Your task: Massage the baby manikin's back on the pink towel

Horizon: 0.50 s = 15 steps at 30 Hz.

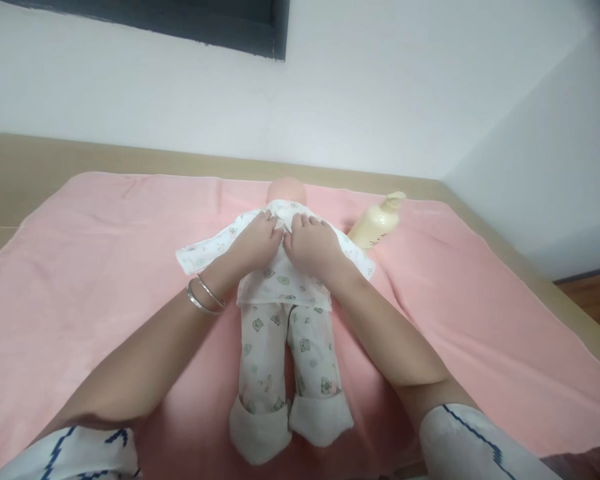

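Observation:
A baby doll (286,190) lies stretched out with its rounded head at the far end; its face does not show. It wears a white, printed long-sleeved shirt (283,288) and matching trousers (263,343) with turned-up cuffs. On the upper part of the shirt, just below the neck, are my left hand (256,241) and my right hand (314,245), side by side. Both have curled fingers closed on the cloth, which bunches between them; the fingertips are partly hidden. The thumbs almost meet in the middle. Two silver bangles (203,295) circle my left wrist.
A cream pump bottle (377,222) leans or lies tilted just right of the doll's sleeve. Under everything spreads a pink blanket (120,267) on a wooden surface (40,150) against a white wall (370,87). A dark-framed recess (220,23) is above.

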Each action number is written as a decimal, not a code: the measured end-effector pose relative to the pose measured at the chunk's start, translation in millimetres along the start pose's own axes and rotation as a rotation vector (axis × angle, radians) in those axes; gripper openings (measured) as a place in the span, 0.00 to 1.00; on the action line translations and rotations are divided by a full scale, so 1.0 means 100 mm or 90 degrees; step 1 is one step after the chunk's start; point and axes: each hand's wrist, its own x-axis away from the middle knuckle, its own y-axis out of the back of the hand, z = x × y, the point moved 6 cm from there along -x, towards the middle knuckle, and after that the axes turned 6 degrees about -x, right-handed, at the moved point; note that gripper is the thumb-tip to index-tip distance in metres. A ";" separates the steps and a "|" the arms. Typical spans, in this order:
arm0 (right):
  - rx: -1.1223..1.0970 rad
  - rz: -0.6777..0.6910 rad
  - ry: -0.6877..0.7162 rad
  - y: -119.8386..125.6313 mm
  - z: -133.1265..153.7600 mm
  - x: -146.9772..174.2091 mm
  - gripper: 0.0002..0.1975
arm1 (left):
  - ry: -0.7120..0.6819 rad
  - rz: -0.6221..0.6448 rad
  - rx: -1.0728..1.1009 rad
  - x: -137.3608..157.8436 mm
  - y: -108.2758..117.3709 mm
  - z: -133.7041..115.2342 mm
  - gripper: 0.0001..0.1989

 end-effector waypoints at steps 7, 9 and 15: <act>0.056 0.083 0.034 0.09 0.18 0.19 0.23 | 0.058 -0.002 0.055 -0.04 -0.13 0.13 0.27; 0.045 0.083 0.036 0.08 0.17 0.17 0.22 | 0.053 -0.012 0.036 -0.05 -0.16 0.13 0.28; -0.108 0.041 0.035 0.00 -0.07 -0.09 0.23 | 0.023 -0.051 -0.072 0.04 -0.11 0.01 0.23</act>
